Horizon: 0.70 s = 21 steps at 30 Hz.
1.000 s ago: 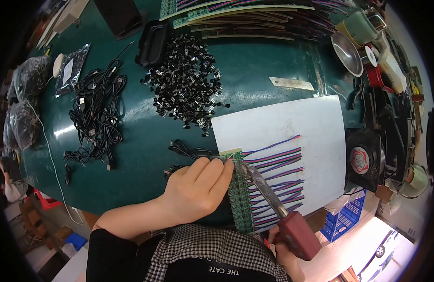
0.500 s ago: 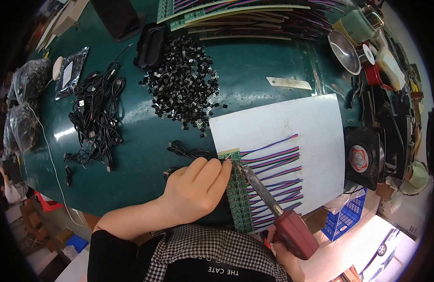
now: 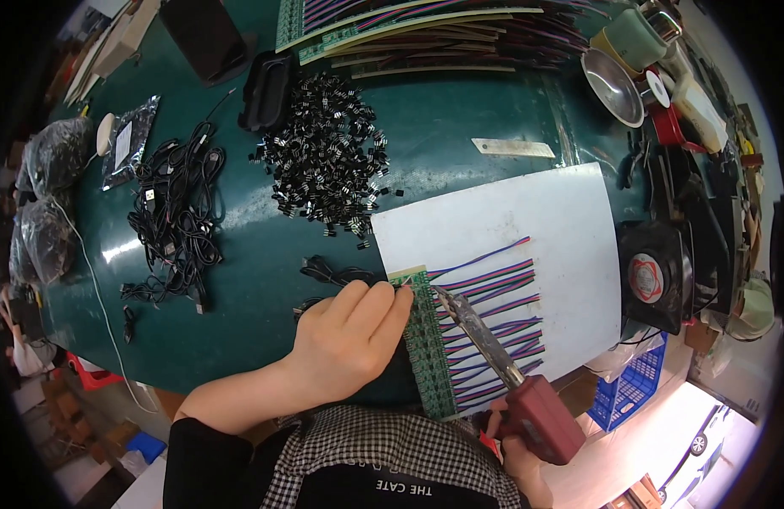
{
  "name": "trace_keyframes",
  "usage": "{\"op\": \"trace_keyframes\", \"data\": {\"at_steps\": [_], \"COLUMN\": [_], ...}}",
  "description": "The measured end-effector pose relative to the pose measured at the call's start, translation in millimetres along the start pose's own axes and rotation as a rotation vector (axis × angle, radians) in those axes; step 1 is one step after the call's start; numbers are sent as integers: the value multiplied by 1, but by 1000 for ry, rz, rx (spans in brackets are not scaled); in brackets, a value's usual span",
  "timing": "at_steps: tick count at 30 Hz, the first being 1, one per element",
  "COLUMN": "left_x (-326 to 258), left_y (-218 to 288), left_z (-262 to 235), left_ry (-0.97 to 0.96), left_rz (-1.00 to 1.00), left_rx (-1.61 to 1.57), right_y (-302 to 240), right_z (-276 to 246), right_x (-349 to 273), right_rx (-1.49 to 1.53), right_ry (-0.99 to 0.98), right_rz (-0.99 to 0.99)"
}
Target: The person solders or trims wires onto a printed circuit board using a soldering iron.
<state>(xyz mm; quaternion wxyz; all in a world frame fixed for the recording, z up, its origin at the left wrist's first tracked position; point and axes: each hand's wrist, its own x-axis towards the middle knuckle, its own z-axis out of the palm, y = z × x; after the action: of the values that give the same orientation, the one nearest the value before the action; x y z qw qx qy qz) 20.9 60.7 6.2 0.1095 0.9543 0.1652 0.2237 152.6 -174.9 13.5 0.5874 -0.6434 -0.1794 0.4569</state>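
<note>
Just beside the left hand (image 3: 345, 343), green circuit strip (image 3: 426, 339).

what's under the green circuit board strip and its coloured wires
A white paper sheet lies under the coloured wires and the green circuit board strip. The left hand hides the strip's left edge, so what lies beneath there cannot be seen.
</note>
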Motion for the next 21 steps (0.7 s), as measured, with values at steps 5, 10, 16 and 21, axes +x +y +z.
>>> {"op": "trace_keyframes", "data": {"at_steps": [5,10,16,21], "left_x": [1,5,14,21], "left_y": [-8,-9,-11,-7], "left_z": [3,-1,-6,-9], "left_ry": [10,-36,-200,-294], "left_rz": [-73,-96,-66,-128], "left_rx": [-182,-239,-118,-123], "right_y": [1,5,3,-1], "right_z": [0,-5,0,2], "right_x": [-2,-5,-7,-7], "right_rx": [-12,55,22,-18], "right_ry": [10,-10,14,3], "right_rz": [19,11,-9,23]}}
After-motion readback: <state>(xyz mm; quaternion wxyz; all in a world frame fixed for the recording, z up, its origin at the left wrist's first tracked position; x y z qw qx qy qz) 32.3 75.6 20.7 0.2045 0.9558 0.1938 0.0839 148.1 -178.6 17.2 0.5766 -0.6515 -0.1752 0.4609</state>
